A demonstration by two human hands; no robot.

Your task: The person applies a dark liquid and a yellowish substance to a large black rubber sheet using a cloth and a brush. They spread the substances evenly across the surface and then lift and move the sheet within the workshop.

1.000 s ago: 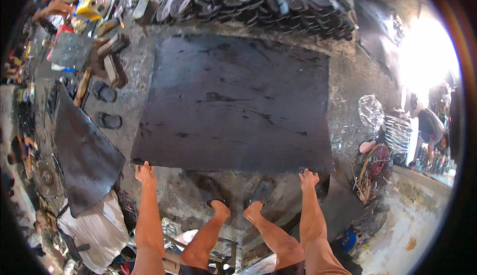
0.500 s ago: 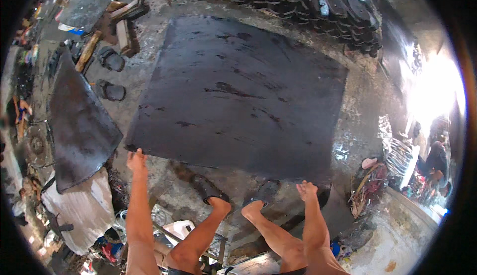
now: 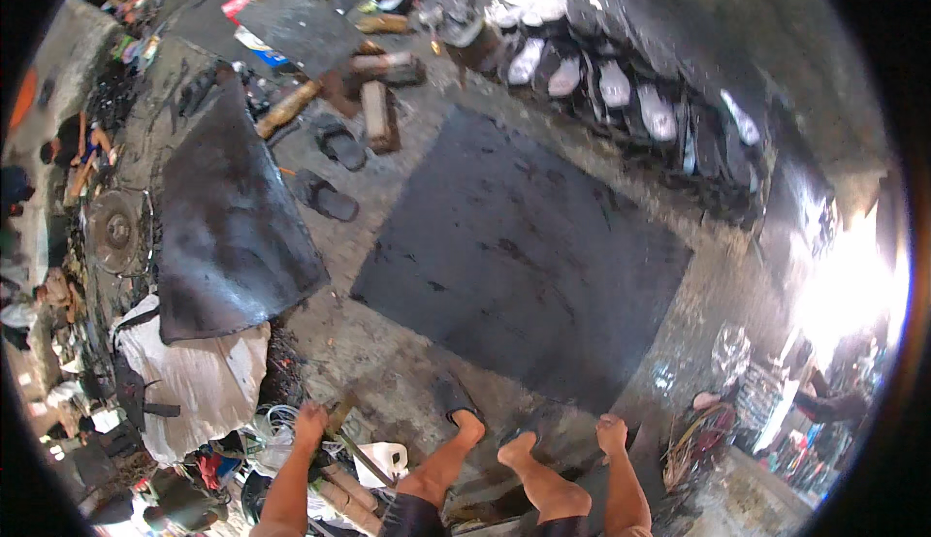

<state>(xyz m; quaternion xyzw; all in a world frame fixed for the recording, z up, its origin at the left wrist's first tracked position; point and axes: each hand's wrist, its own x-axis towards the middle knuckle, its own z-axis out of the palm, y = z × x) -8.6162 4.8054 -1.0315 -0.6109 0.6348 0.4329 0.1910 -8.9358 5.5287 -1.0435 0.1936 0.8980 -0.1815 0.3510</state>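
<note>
A large dark rubber-like sheet [image 3: 524, 256] lies flat on the floor ahead of me, its surface marked with darker smudges. My left hand [image 3: 310, 424] is off the sheet, low at the left, with its fingers loosely curled and nothing visible in them. Close to the sheet's near right corner, my right hand [image 3: 611, 435] is closed like a fist. A narrow gap seems to part it from the corner, and I see nothing in it. At the left, a smaller dark sheet [image 3: 233, 236] rests partly over a whitish sack [image 3: 199, 382].
Rows of stacked shoe soles [image 3: 616, 86] line the far right. Black slippers [image 3: 337, 142] and wood blocks [image 3: 378, 115] lie left of the sheet. A white plastic jug [image 3: 381, 464] stands by my left leg. Wire and scraps [image 3: 693, 440] lie at right.
My left hand has let go of the large sheet's near left corner and drawn back. The sheet now lies farther from my hands, and the view has turned left.
</note>
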